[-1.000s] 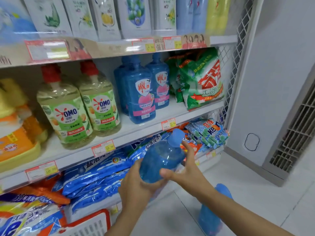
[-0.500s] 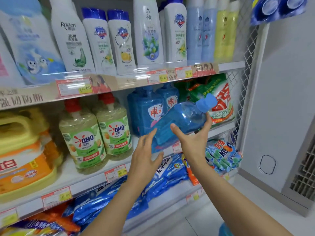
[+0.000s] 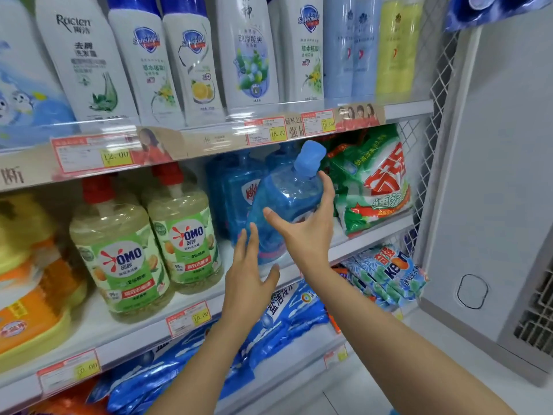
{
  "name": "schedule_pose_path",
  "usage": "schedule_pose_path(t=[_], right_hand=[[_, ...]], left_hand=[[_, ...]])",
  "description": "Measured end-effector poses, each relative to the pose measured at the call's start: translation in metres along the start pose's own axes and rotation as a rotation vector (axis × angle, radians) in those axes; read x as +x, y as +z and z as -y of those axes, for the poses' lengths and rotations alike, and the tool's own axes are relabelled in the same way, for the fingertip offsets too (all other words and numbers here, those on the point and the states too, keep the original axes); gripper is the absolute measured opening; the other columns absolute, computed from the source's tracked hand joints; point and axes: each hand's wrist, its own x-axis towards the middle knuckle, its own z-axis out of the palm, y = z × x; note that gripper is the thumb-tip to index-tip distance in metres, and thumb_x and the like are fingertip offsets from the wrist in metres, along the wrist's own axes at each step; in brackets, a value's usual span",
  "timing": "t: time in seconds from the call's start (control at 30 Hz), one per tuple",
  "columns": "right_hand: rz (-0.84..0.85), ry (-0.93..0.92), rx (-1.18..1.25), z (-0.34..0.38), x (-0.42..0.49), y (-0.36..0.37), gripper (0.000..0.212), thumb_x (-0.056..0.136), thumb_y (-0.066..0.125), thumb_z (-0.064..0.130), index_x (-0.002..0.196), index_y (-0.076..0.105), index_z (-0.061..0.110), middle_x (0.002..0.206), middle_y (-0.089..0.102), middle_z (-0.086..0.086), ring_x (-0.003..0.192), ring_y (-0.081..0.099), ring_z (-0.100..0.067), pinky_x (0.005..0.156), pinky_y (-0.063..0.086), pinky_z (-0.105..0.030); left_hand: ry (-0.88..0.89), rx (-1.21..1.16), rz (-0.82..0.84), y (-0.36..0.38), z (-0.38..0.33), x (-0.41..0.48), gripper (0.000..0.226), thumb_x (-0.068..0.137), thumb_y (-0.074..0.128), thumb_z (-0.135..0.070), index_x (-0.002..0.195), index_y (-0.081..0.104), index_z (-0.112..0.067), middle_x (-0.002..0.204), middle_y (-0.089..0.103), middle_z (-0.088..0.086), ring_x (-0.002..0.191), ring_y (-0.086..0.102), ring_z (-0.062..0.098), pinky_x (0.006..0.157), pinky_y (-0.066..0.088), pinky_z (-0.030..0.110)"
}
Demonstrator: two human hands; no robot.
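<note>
1. Blue bottle (image 3: pixel 287 202) is in the right hand (image 3: pixel 305 232). The grip is clamped on it, thumb on the near side and fingers round the shoulder just under the cap (image 3: pixel 309 158).
2. Left hand (image 3: pixel 248 274) is just below-left of the grip, fingers straight and apart at the bottle's lower body. It holds nothing, and contact is unclear.
3. Change: a second ago the bottle was low, both hands on it. Half a second ago it was raised, lying nearly flat. Now it is tipped nearer upright, base down at the front of the shelf (image 3: pixel 368 245), with the left hand off the base. Shelving looks nearly done; it needs standing up and pushing back.
4. Look: translucent blue plastic, blue liquid inside, paler blue cap leaning up-right. The label sits low and is mostly hidden.
5. Outward: matching blue bottles (image 3: pixel 230 199) are right behind the grip. Green detergent bag (image 3: pixel 374 181) is just right of it, and OMO bottles (image 3: pixel 185 235) are farther left.
</note>
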Motion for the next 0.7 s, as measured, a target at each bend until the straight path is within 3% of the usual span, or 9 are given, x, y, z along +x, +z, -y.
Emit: schedule_pose_path(t=[0.1,0.2,0.27,0.4,0.53,0.7], right_hand=[[-0.003,0.062,-0.031,-0.006,-0.004,0.013,0.107,0.059,0.087,0.051,0.147,0.027,0.039,0.142,0.041,0.016,0.128,0.044,-0.003,0.094,0.042,-0.023],[0.034,0.078,-0.119,-0.007,-0.006,0.027,0.114,0.054,0.081,0.065,0.148,0.02,0.045,0.146,0.037,0.013,0.134,0.04,-0.011,0.094,0.048,-0.037],[0.101,0.083,-0.214,-0.004,0.0,0.034,0.121,0.053,0.081,0.07,0.15,0.014,0.044,0.149,0.035,0.004,0.136,0.038,-0.018,0.096,0.048,-0.045],[0.197,0.088,-0.39,-0.004,0.013,0.031,0.125,0.053,0.077,0.078,0.152,0.008,0.042,0.145,0.038,-0.005,0.131,0.044,-0.025,0.092,0.047,-0.045],[0.167,0.055,-0.563,-0.004,0.024,0.017,0.125,0.049,0.066,0.088,0.15,0.01,0.041,0.131,0.048,-0.01,0.116,0.056,-0.03,0.085,0.048,-0.043],[0.095,0.242,-0.344,-0.018,0.047,0.001,0.121,0.055,0.073,0.081,0.151,0.015,0.035,0.141,0.049,-0.011,0.124,0.053,-0.029,0.096,0.048,-0.043]], left_hand=[[-0.082,0.007,0.03,0.0,0.009,0.011,0.086,0.095,0.06,-0.029,0.156,-0.001,-0.026,0.165,0.001,-0.002,0.15,0.012,0.013,0.107,0.022,0.019],[-0.117,0.016,0.045,-0.003,0.019,0.018,0.088,0.094,0.062,-0.028,0.156,0.0,-0.023,0.165,0.001,-0.001,0.149,0.013,0.013,0.095,0.016,0.008],[-0.134,0.002,0.054,-0.006,0.025,0.021,0.09,0.093,0.063,-0.026,0.156,-0.001,-0.022,0.164,0.005,0.001,0.149,0.015,0.015,0.098,0.016,0.011],[-0.15,-0.006,0.046,-0.008,0.026,0.026,0.09,0.092,0.065,-0.023,0.157,0.002,-0.021,0.155,0.018,0.004,0.138,0.033,0.019,0.103,0.026,0.018],[-0.107,-0.002,0.043,0.001,0.016,0.024,0.085,0.093,0.061,-0.028,0.157,0.006,-0.023,0.157,0.02,0.001,0.139,0.032,0.016,0.094,0.024,0.012],[0.005,-0.015,0.07,0.006,0.009,0.028,0.078,0.096,0.058,-0.027,0.153,0.007,-0.041,0.163,0.01,-0.005,0.147,0.012,0.016,0.117,0.016,0.031]])
